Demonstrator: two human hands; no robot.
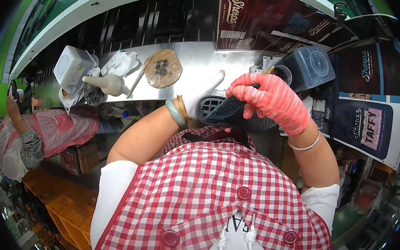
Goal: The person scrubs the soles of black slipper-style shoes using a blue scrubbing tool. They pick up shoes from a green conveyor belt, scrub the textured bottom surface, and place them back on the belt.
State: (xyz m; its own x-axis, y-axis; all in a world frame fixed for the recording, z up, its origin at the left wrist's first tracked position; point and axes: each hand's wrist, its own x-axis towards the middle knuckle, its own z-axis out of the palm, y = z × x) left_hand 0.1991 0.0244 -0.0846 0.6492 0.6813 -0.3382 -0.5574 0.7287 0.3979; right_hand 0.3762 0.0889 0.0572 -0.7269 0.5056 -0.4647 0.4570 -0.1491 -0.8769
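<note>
My left hand, in a white glove, grips the left end of a black shoe held close to my apron, its thumb pointing away from me. Open grid cells show inside the shoe's left end. A red-gloved right hand is closed over the shoe, pinching a dark, textured insole-like piece. That piece slants down into the shoe, with its upper end between the fingers. Much of the shoe's right part lies under my right hand, and most of my left fingers are hidden.
On the metal bench are a brown disc, a stick, a squeeze bottle, a white container and crumpled white material. A clear bin and printed sheets stand right. Another person is at left.
</note>
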